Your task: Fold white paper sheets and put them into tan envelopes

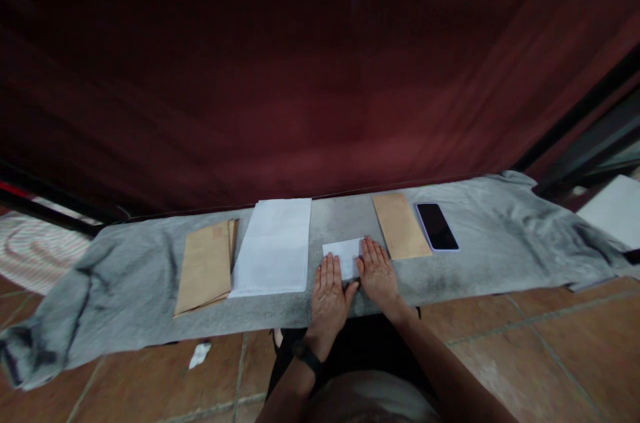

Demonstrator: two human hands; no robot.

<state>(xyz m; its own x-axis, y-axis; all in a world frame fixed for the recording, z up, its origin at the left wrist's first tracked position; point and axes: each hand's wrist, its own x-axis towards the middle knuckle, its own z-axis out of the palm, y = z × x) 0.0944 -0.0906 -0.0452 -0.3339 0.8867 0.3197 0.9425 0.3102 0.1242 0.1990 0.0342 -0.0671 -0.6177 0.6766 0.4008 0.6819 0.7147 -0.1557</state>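
Note:
My left hand (329,295) and my right hand (378,271) lie flat, fingers stretched out, on a small folded white paper (343,252) on a grey cloth (450,276). Both palms press the near part of that paper; its far edge shows beyond my fingertips. A black band is on my left wrist. To the left of my hands lies a stack of white sheets (275,244). Just right of my right hand lies a brown envelope (400,225).
A pile of brown envelopes (206,266) lies at the left of the white sheets. A black phone (437,226) lies right of the single envelope. A dark red curtain (310,76) hangs behind. Tiled floor (540,356) shows below, with a paper scrap (200,354).

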